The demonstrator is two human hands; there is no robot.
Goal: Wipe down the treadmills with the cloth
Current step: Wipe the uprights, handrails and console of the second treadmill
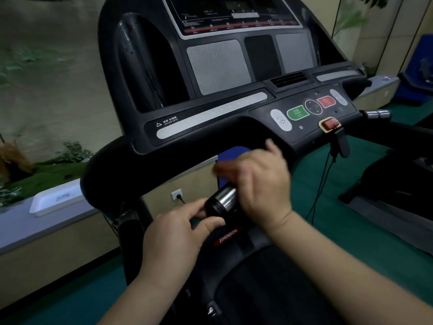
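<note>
Treadmill (210,127) console is seen just above both hands. A metal-ended handgrip (222,201) below the console is pinched at its black end by the left hand (173,233). The right hand (262,184), blurred, is curled over the grip's upper part. No cloth can be made out.

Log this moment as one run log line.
left hand: pinches handlebar sensor grip | right hand: around grip, blurred | cloth: not visible
</note>
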